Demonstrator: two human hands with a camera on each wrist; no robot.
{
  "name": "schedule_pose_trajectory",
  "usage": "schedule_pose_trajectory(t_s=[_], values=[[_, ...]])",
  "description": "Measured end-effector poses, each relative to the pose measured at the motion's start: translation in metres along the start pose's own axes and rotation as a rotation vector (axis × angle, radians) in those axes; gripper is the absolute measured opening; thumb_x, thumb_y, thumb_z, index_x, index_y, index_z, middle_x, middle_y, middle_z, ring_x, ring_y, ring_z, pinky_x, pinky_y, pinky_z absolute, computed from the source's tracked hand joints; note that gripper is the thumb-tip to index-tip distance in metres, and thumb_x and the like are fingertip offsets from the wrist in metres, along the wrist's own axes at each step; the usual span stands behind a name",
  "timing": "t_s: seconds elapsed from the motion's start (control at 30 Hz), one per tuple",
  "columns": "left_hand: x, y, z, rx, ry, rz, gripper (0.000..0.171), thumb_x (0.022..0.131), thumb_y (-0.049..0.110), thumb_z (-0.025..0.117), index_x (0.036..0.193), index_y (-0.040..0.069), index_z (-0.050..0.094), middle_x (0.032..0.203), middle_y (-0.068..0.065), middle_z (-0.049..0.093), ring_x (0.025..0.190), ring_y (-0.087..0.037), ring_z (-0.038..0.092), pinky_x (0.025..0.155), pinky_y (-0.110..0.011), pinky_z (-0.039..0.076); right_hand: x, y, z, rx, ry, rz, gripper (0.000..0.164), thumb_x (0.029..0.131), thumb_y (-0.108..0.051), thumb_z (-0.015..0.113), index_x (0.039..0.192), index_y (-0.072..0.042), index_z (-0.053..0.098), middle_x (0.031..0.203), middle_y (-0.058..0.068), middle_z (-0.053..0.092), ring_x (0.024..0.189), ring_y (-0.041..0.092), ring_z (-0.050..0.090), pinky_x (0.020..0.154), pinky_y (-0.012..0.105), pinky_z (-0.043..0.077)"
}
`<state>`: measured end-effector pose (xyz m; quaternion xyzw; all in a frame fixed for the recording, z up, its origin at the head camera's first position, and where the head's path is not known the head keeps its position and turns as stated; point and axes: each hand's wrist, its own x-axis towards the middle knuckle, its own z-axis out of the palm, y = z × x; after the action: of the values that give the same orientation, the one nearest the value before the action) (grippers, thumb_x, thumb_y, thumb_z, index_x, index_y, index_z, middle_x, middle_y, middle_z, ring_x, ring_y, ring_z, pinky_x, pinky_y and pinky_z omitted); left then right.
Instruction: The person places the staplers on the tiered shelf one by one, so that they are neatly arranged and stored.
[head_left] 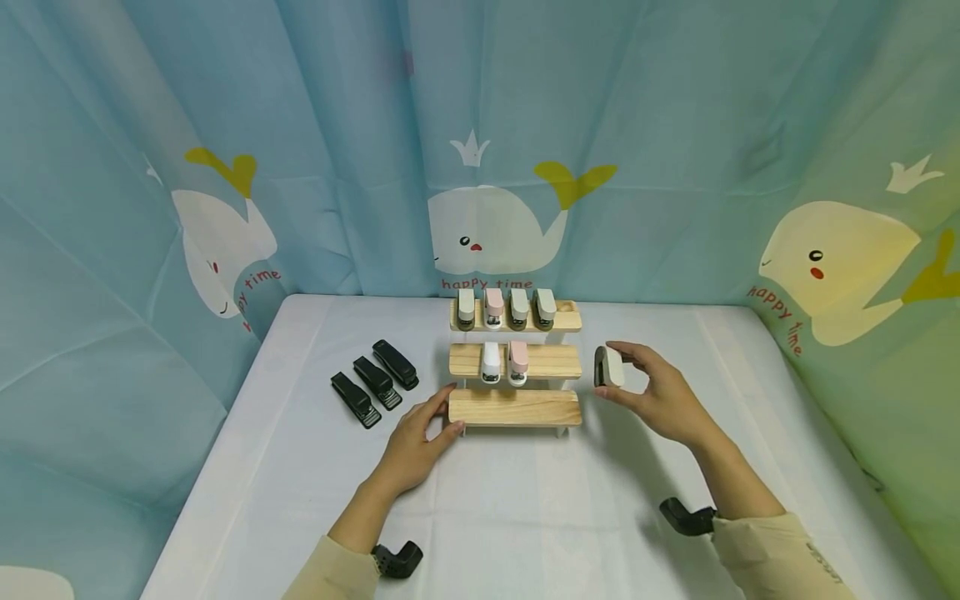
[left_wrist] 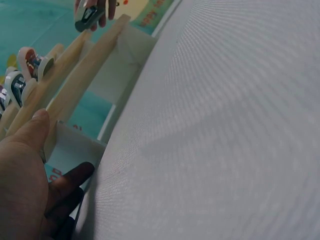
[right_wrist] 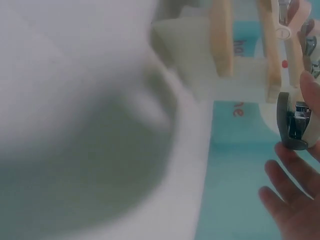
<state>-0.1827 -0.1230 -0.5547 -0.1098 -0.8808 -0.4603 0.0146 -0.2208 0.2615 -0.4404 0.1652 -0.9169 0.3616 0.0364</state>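
Note:
My right hand (head_left: 667, 400) pinches a small white stapler (head_left: 609, 367) with a dark grey base between thumb and fingers. It is in the air just right of the three-tier wooden display stand (head_left: 517, 408). In the right wrist view, the stapler (right_wrist: 295, 122) shows its metal inner part. My left hand (head_left: 412, 446) holds the left end of the stand's bottom tier, thumb at the front corner. On the top tier stand several mini staplers (head_left: 519, 308), white and pink. A white stapler (head_left: 491, 362) and a pink stapler (head_left: 517, 362) stand on the middle tier.
Three black staplers (head_left: 375, 383) lie slantwise on the white-covered table (head_left: 510, 508), left of the stand. Behind the table hangs a blue curtain (head_left: 337, 208) printed with whales, which also runs along both sides.

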Motion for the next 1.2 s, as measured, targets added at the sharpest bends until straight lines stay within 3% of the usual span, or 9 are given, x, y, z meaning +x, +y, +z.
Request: schedule_pose_trajectory(t_s=[0.63,1.1,1.2], values=[[0.0,0.0,0.001,0.007,-0.006,-0.014,0.067,0.098,0.059,0.062,0.159,0.044,0.036,0.13,0.008,0.068,0.137,-0.025,0.055,0.116,-0.058,0.04,0.009,-0.022,0.014,0.053,-0.001,-0.064,0.073,0.087,-0.023,0.087,0.148,-0.006,0.051,0.148,0.018,0.055,0.13,0.037,0.052,0.114,0.063,0.037],[0.0,0.001,0.0,0.004,-0.008,-0.018,0.066,0.098,0.059,0.062,0.158,0.051,0.034,0.129,0.01,0.067,0.138,-0.024,0.054,0.116,-0.057,0.04,0.014,-0.033,0.022,0.054,0.002,-0.087,0.075,0.085,-0.026,0.088,0.149,-0.01,0.051,0.144,0.013,0.058,0.13,0.034,0.054,0.109,0.059,0.041],[-0.001,0.0,0.0,0.003,-0.009,-0.018,0.067,0.099,0.058,0.063,0.158,0.048,0.035,0.13,0.01,0.067,0.138,-0.024,0.054,0.116,-0.058,0.04,0.015,-0.034,0.025,0.058,-0.01,-0.08,0.076,0.086,-0.028,0.087,0.15,-0.011,0.05,0.145,0.014,0.057,0.132,0.036,0.053,0.11,0.06,0.041]])
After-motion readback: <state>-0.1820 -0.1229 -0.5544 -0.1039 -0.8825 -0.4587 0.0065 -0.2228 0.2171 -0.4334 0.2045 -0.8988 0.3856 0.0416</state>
